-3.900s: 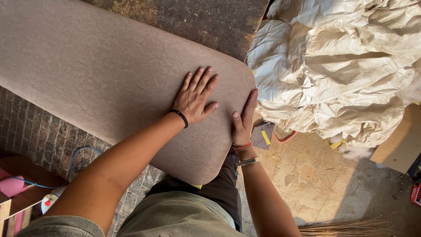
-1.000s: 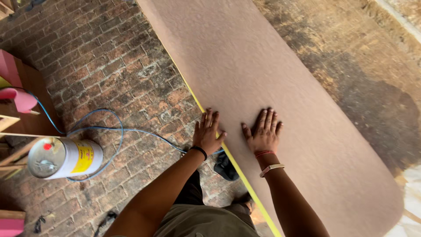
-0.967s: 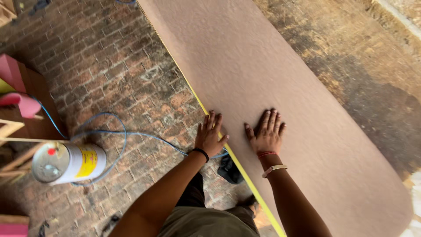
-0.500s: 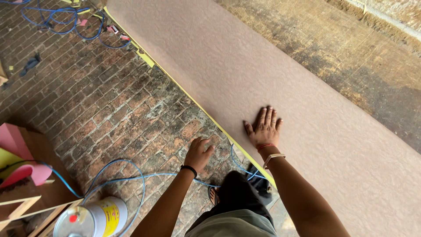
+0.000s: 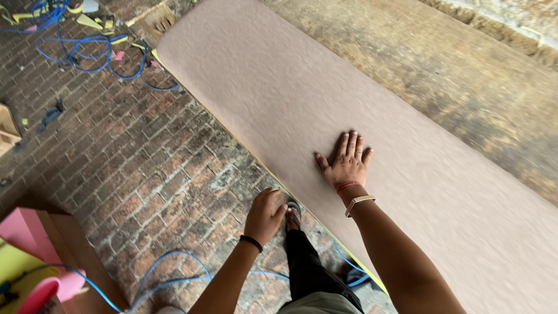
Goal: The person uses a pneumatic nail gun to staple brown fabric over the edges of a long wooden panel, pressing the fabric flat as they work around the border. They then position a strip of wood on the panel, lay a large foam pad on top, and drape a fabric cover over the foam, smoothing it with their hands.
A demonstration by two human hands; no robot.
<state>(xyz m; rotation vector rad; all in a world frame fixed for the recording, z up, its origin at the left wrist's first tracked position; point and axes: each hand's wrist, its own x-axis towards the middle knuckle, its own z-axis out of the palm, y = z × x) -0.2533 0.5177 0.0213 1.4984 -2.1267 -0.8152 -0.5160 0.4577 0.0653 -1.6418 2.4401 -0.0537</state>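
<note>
Right hand [image 5: 347,164] flat near sheet [image 5: 279,99] edge; left hand [image 5: 264,214] seemingly off it.

The right hand [image 5: 347,164] lies palm down and flat on the long brownish-pink padded panel [image 5: 325,116], fingers together and pointing up its length, thumb spread toward the panel's near edge. Its wrist carries a thin red thread and a pale metal bangle, and the bare forearm runs back, nearly straight, toward the lower right. The left hand [image 5: 264,215] hangs off the panel, just beside its near edge, fingers loosely curled and knuckles up, gripping nothing. A black band circles its wrist; the left forearm angles down and inward.
</note>
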